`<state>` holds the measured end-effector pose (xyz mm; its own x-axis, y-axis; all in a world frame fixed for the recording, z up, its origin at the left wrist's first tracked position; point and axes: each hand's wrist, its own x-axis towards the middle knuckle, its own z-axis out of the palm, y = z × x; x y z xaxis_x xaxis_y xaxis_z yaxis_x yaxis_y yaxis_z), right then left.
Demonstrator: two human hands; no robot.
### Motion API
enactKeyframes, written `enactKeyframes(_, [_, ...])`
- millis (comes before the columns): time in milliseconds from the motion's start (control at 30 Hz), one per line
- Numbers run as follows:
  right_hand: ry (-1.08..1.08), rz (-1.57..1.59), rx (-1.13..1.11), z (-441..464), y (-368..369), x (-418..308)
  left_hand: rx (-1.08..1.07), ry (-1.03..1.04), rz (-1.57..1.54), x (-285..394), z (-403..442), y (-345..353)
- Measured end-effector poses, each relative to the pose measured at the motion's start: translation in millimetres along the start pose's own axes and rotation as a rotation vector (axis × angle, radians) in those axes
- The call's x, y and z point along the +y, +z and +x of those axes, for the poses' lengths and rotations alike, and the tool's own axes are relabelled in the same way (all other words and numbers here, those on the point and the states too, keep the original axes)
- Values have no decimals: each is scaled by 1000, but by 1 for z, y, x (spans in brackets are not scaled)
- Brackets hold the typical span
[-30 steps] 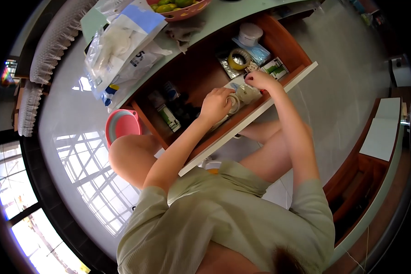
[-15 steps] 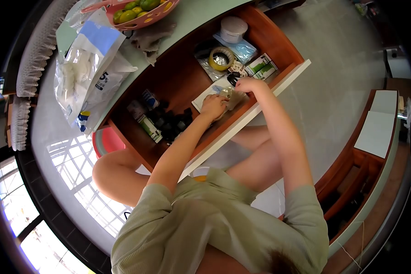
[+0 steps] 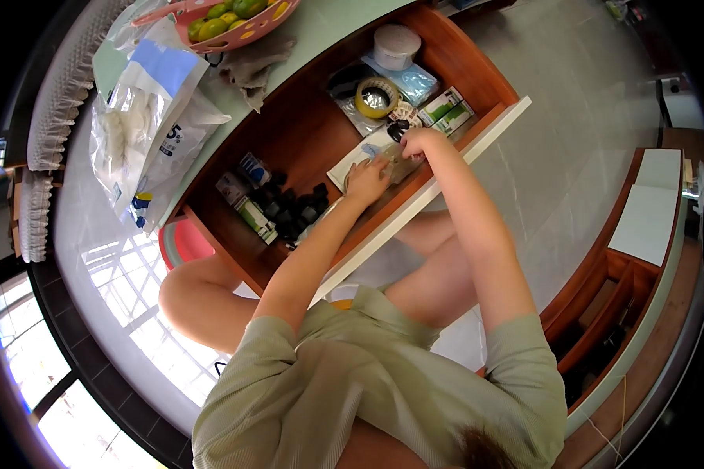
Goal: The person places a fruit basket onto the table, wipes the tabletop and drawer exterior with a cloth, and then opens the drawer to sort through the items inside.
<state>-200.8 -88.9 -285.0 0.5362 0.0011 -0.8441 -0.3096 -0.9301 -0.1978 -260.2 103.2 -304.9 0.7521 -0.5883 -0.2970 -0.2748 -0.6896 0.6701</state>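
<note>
Both hands are inside an open wooden drawer point(image 3: 305, 121). My left hand point(image 3: 369, 181) lies with fingers spread over a white flat packet point(image 3: 341, 168) and the near end of a crumpled clear plastic bag point(image 3: 401, 167). At the bag's right end, my right hand point(image 3: 421, 144) has its fingers curled together and appears to pinch the plastic; its fingertips are partly hidden. Just beyond that hand sits a small black object point(image 3: 399, 129). A roll of yellowish tape point(image 3: 360, 98) and green-and-white boxes point(image 3: 450, 111) lie farther back in the drawer.
Several small black items point(image 3: 293, 209) fill the drawer's left end. A round white container point(image 3: 396, 48) stands at its far end. On the pale green top are a pink basket point(image 3: 246, 33) of green fruit and a plastic package point(image 3: 145, 129). The white drawer front point(image 3: 414, 207) borders my forearms.
My left hand's fingers are spread a little more over the packet. The right hand has barely shifted, and the view has moved slightly.
</note>
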Motion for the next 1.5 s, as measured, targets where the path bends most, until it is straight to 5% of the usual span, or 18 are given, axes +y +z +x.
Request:
enactKeyframes(133, [-46,-192,144,-27,-11,-14,-17,28,84,1,-3,1])
enactKeyframes(500, [-163,45,79,-18,-5,-5,-8,133,68,-3,-16,-5])
enactKeyframes(733, [-382,385,239,-27,-12,-13,148,50,-216,14,-36,-49])
enactKeyframes(933, [-395,651,163,-63,-25,-46,344,60,-381,27,-63,-103])
enactKeyframes(1133, [-697,772,192,-115,-35,-98,635,206,-419,26,-94,-144])
enactKeyframes(1333, [-747,806,426,-161,-31,-144,728,227,-410,37,-130,-193])
enactKeyframes(1500, [-746,1135,407,-180,-41,-179,779,295,-310,45,-147,-241])
